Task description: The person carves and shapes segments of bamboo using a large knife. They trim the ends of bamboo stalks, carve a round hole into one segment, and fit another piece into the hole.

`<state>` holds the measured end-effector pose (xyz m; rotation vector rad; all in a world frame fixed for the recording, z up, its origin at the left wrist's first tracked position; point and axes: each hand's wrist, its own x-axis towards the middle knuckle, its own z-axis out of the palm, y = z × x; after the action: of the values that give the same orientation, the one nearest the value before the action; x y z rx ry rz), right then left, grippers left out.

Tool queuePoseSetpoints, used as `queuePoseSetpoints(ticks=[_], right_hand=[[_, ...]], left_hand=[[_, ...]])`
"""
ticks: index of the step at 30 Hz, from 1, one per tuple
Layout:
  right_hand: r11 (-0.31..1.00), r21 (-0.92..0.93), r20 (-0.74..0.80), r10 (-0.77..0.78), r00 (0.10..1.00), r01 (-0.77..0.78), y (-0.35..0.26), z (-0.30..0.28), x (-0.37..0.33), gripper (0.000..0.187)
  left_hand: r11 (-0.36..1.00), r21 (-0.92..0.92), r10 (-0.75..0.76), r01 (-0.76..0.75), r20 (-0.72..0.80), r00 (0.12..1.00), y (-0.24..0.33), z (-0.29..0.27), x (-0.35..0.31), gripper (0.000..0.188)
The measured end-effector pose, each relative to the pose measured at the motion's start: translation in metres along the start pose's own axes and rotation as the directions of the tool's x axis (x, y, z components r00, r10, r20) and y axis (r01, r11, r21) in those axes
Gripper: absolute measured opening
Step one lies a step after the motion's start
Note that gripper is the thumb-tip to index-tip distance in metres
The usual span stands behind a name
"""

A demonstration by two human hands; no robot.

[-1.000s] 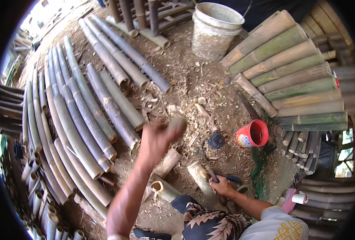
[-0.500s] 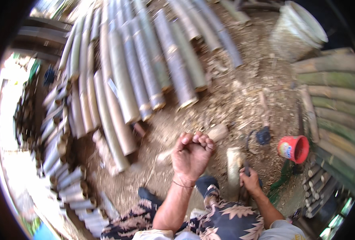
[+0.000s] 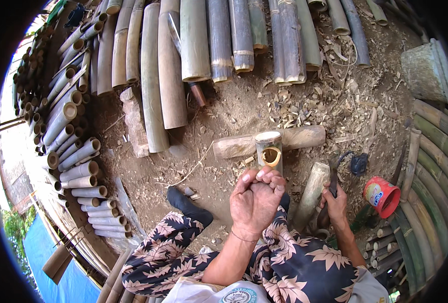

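Note:
My left hand (image 3: 258, 202) is held palm up in the middle, its fingers curled in and the palm bare. Just beyond its fingertips stands a short bamboo tube (image 3: 267, 141) with a cut-out hole in its side; the hand hides its lower part, and whether they touch I cannot tell. At the right, my right hand (image 3: 335, 203) is closed around a knife (image 3: 333, 177) whose dark blade points away from me. Beside that hand leans a pale wooden post (image 3: 312, 192). Behind the tube, a thick log (image 3: 302, 137) lies crosswise on the ground.
Long bamboo poles (image 3: 196, 45) line the far side, and cut tubes (image 3: 90, 169) are stacked at the left. To the right are a red tub (image 3: 383, 197), a dirty white bucket (image 3: 428, 73) and split bamboo (image 3: 433, 166). Wood chips (image 3: 305, 103) litter the dirt floor.
The view has shifted, so the poles now sit higher. The tube with the hole now shows beyond my left hand. My right hand still grips the knife.

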<state>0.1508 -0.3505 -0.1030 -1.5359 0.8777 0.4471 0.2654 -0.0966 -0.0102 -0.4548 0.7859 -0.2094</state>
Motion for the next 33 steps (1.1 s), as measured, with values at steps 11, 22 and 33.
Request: queuePoseSetpoints(ticks=[11, 22, 33], right_hand=[[0.983, -0.177, -0.094, -0.060, 0.994, 0.042, -0.025, 0.016, -0.004, 0.018], [0.955, -0.290, 0.509, 0.102, 0.855, 0.059, -0.082, 0.121, -0.007, 0.032], [0.803, 0.324, 0.580, 0.250, 0.776, -0.501, -0.078, 0.202, 0.027, 0.032]], left_hand=[[0.838, 0.544, -0.026, 0.030, -0.014, 1.000, 0.029, -0.033, 0.004, 0.039], [-0.875, 0.455, 0.093, 0.168, -0.182, 0.979, 0.076, -0.060, -0.047, 0.067], [-0.995, 0.082, 0.056, 0.055, 0.009, 0.998, 0.128, 0.031, 0.013, 0.028]])
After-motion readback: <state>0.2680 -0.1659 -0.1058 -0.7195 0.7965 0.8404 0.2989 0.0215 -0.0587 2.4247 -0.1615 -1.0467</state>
